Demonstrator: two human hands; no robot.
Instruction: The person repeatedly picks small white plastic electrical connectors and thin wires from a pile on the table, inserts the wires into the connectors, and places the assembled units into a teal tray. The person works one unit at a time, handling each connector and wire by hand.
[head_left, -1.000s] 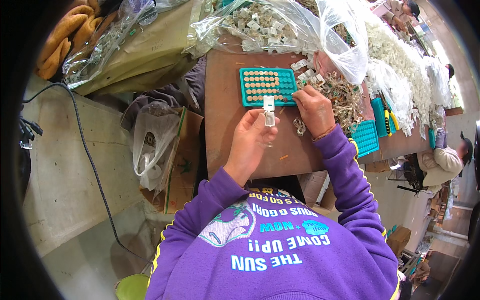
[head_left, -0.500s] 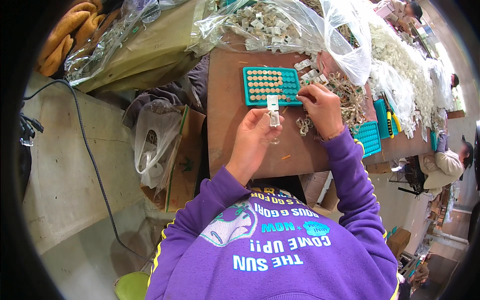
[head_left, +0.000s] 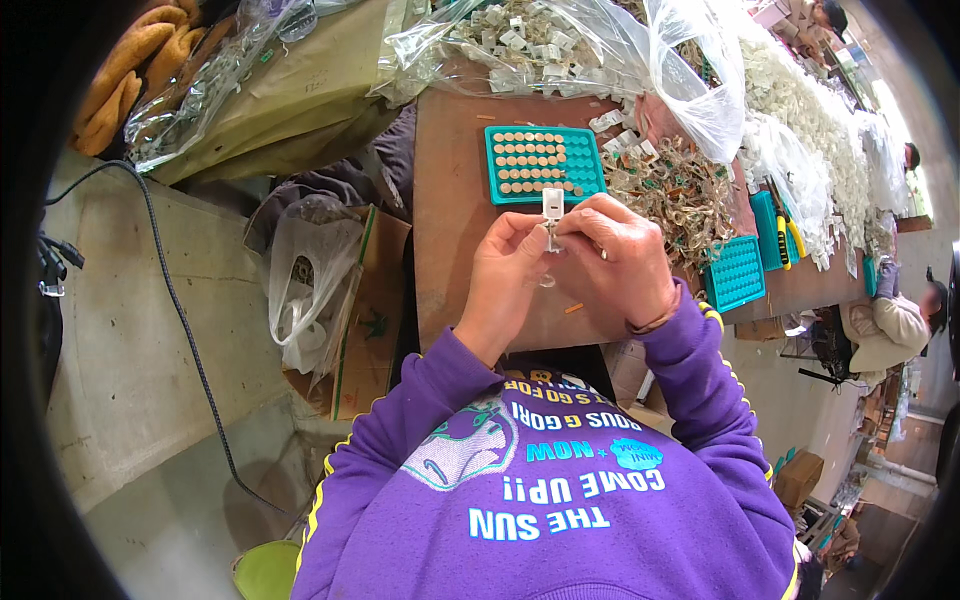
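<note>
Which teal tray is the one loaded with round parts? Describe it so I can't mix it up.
Start at the brown wooden table; just beyond the left hand and right hand, which pinch a small white plastic piece, lies the teal tray. Its pockets hold rows of tan round discs, while the other teal tray to the right sits empty.

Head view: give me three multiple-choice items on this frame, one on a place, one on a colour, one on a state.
1. Where is the teal tray with round pieces?
A. beyond the hands on the brown table
B. on the floor
C. on the person's lap

2. What colour are the sleeves?
A. red
B. purple
C. white

3. How is the small white part held?
A. lying loose on the table
B. by one hand only
C. between both hands

Answers: 1 A, it lies past the fingertips; 2 B, both sleeves are purple; 3 C, left hand and right hand meet at it.
</note>
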